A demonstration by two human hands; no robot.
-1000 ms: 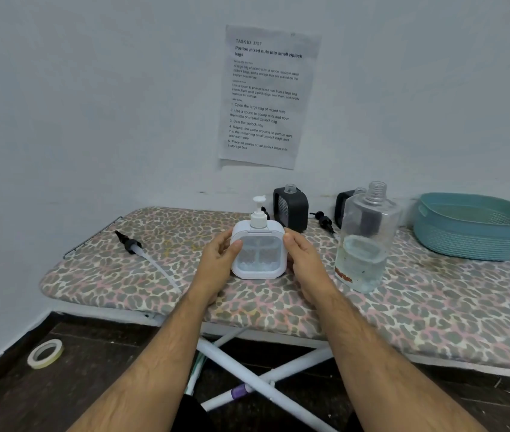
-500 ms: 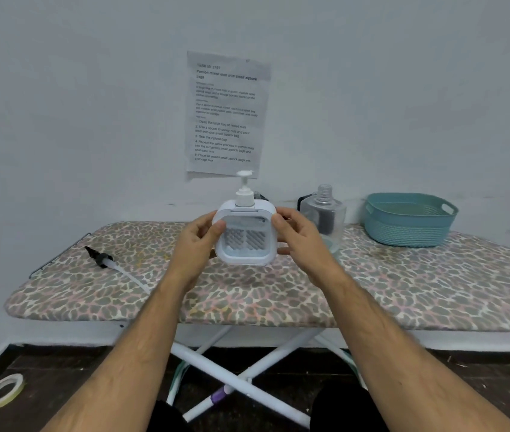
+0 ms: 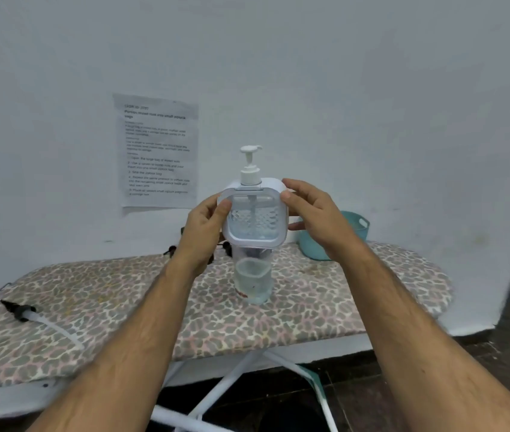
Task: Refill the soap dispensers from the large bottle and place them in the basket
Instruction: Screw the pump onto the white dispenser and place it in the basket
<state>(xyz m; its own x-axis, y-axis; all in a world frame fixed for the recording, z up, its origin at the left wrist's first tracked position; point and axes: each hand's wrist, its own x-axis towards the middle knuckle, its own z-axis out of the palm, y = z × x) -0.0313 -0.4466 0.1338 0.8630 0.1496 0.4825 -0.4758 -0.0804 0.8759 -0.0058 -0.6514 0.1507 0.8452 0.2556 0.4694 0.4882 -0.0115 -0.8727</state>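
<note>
White and square, the clear-windowed plastic soap dispenser [image 3: 254, 213] had risen off the leopard-print table [image 3: 325, 300], gripped between left hand [image 3: 205, 227] and right hand [image 3: 316, 218]. It probably headed for the half-hidden teal plastic basket [image 3: 356, 224]; large clear bottle [image 3: 253, 282] stood below.

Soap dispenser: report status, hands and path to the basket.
Left hand and right hand both grip the dispenser, raised, upright, pump on. Basket behind right hand. Large bottle stands below, uncapped.
</note>
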